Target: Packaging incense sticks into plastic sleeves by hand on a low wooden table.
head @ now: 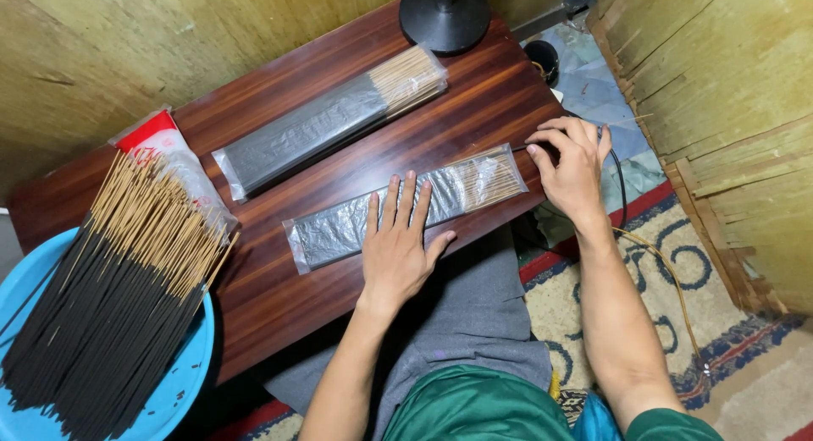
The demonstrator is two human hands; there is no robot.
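Under the left hand [398,246], the middle of the near packet [339,225] is hidden. Whatever the right hand [572,166] fingers at the surface [279,280] edge lies mostly beneath its fingertips; cannot tell. Far left of that hand, the blue basin [182,382] and loose incense sticks [110,289] are cut by the picture's edge.

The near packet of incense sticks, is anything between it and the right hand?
Nothing visible. The left hand lies flat on the near packet. The right hand rests at the table's edge just beyond the packet's open end, with only bare tabletop between them.
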